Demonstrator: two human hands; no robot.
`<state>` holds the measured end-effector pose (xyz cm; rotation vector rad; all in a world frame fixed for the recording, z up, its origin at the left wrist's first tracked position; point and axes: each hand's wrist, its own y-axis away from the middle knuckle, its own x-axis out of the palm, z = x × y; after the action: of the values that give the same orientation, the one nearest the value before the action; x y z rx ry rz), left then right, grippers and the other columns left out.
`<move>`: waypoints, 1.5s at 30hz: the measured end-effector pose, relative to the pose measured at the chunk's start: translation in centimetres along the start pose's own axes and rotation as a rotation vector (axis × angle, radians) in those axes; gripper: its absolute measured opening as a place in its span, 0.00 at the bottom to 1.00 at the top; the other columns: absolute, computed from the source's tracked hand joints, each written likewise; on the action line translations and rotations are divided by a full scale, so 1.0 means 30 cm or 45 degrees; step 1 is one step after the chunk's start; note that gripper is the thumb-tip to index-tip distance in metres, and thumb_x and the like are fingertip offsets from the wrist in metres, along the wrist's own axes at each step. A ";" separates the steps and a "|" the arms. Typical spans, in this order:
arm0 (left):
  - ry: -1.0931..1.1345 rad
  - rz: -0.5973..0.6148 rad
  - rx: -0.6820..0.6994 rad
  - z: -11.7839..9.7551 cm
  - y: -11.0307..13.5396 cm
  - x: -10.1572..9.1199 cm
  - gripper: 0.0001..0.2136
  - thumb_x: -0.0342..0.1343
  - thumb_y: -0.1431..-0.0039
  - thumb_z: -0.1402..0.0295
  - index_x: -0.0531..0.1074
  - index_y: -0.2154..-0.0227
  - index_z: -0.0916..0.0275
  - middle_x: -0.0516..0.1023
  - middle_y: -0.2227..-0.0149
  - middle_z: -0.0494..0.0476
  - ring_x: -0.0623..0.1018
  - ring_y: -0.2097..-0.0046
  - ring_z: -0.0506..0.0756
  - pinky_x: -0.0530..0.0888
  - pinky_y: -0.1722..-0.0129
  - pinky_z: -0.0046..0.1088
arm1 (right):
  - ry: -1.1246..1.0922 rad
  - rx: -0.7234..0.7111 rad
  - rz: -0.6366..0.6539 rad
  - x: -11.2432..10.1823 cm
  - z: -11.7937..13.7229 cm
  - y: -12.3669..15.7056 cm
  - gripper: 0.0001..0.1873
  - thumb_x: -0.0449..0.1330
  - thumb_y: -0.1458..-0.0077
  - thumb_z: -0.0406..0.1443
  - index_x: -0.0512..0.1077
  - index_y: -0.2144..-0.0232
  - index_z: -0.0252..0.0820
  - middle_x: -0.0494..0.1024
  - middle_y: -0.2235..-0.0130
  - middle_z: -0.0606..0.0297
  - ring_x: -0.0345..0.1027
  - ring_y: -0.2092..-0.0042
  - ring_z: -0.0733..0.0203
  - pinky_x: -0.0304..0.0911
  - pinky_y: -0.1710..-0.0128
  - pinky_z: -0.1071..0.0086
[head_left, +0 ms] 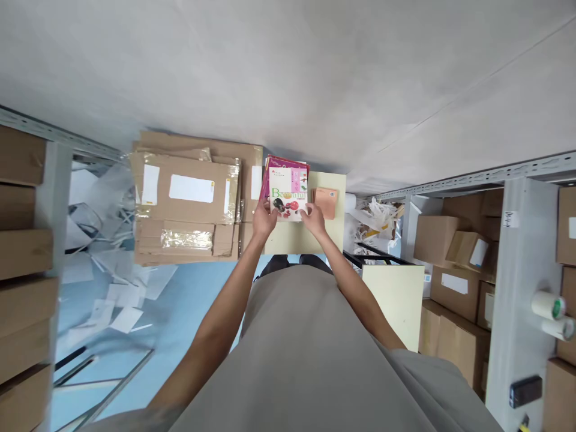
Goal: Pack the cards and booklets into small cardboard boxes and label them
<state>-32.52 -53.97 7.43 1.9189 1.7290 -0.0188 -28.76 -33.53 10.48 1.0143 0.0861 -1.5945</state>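
Note:
My left hand [265, 219] and my right hand [314, 219] grip the lower corners of a white and pink booklet [282, 181]. Its cover carries the word "Beautiful" in green and a picture of red fruit. Behind and partly under it lie purple booklets [283, 161], their edges showing at the top and left. Just right of the booklet, a small stack of salmon-coloured booklets [326, 203] rests on the cream tabletop [294, 243]. Thumbs are on the front of the white booklet; the fingers behind it are mostly hidden.
Flattened cardboard [193, 165] with labels and tape is stacked at the left. Shelves of cardboard boxes [454, 327] stand on the right, and more boxes [24, 312] on the left. Loose paper sheets [126, 318] litter the blue floor. Shredded paper [378, 216] lies beyond the tabletop's right edge.

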 end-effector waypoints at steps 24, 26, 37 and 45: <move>0.046 -0.119 -0.073 0.222 -0.108 -0.736 0.23 0.67 0.40 0.57 0.86 0.47 0.68 0.89 0.55 0.63 0.84 0.53 0.63 0.82 0.45 0.41 | -0.302 0.062 0.351 0.406 0.501 -0.013 0.07 0.61 0.23 0.35 0.77 0.49 0.40 0.89 0.54 0.61 0.87 0.67 0.61 0.78 0.68 0.72; -0.090 -0.116 -0.129 0.244 -0.176 -0.738 0.20 0.66 0.43 0.63 0.87 0.50 0.68 0.87 0.61 0.61 0.82 0.57 0.62 0.81 0.46 0.41 | -0.150 0.105 0.346 0.448 0.543 -0.049 0.08 0.60 0.22 0.33 0.78 0.48 0.40 0.89 0.56 0.60 0.88 0.65 0.57 0.81 0.62 0.68; 0.199 -0.195 -0.251 0.322 -0.221 -0.706 0.19 0.66 0.49 0.71 0.84 0.53 0.68 0.85 0.60 0.60 0.82 0.54 0.58 0.82 0.42 0.38 | 0.033 0.113 0.366 0.460 0.540 -0.055 0.12 0.57 0.23 0.30 0.78 0.44 0.38 0.90 0.51 0.55 0.89 0.63 0.53 0.82 0.55 0.62; 0.164 -0.136 -0.229 0.329 -0.230 -0.705 0.21 0.71 0.54 0.69 0.83 0.54 0.66 0.85 0.60 0.59 0.80 0.58 0.57 0.83 0.44 0.39 | 0.021 0.090 0.344 0.475 0.521 -0.063 0.13 0.58 0.24 0.29 0.79 0.43 0.38 0.89 0.52 0.53 0.88 0.64 0.53 0.81 0.55 0.61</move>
<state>-39.11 -77.17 4.13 1.7297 1.8481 0.2177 -38.04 -52.62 10.22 1.0469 -0.0935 -1.3501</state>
